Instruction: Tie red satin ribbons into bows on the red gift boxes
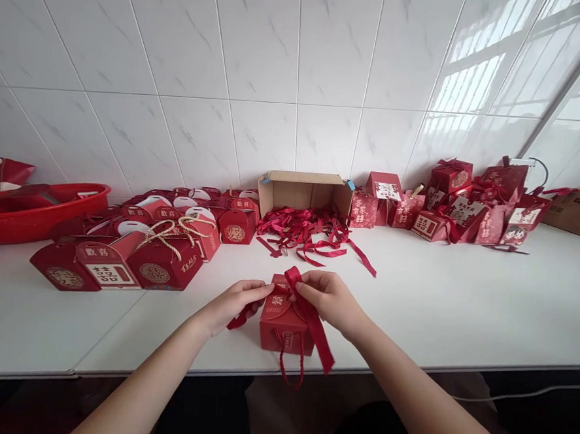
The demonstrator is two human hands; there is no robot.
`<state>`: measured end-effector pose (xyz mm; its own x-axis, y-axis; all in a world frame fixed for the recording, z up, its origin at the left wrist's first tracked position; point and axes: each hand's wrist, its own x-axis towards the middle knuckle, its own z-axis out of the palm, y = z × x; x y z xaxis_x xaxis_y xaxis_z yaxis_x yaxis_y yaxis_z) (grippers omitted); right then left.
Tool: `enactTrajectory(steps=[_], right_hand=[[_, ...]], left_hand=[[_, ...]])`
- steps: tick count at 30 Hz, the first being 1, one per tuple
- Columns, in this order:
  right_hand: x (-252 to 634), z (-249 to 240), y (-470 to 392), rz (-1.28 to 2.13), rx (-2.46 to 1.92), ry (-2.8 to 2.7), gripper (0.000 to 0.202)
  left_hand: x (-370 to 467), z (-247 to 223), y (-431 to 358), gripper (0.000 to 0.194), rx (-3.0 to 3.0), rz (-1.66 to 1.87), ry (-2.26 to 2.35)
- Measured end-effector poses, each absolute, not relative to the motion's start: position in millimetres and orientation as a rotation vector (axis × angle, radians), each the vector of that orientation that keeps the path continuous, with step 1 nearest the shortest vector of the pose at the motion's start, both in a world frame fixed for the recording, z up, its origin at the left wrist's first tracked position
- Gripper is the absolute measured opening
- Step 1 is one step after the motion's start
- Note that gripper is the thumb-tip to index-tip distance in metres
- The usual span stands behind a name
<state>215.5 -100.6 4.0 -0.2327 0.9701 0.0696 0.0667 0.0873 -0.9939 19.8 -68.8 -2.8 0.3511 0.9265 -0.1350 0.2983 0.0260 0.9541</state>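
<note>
A red gift box [287,321] with pale Chinese characters stands near the table's front edge, between my hands. Its twisted red cord handle [281,357] hangs down over the near side. Across the top runs a red ribbon [317,323], looped upward at the middle with one tail falling to the right. My right hand [328,296] is closed on this ribbon at the base of the loop. On the other side, my left hand [239,302] pinches the ribbon at the box's left top edge, and a further length of ribbon shows below its fingers.
An open cardboard box [307,190] lies behind, red ribbons [309,231] spilling from it. Red gift boxes [115,262] crowd the left beside a red basin [39,208]. More finished-looking boxes [467,211] are piled at right. A brown carton [578,212] stands far right.
</note>
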Motion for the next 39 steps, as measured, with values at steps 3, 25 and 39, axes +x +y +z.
enactTrajectory(steps=[3,25,39], right_hand=[[207.2,2.1,-103.9,1.1,-1.214,-1.491,0.014],[218.5,2.2,-104.9,1.028,-1.126,-1.674,0.042],[215.6,-2.4,-102.0,0.946,-1.149,-1.581,0.039]], left_hand=[[14.9,10.3,-73.8,0.032,1.701,0.786,1.249],[66.0,47.5,-72.0,0.023,2.397,1.272,1.272],[46.3,1.0,-86.7,0.022,1.93,1.15,1.149]])
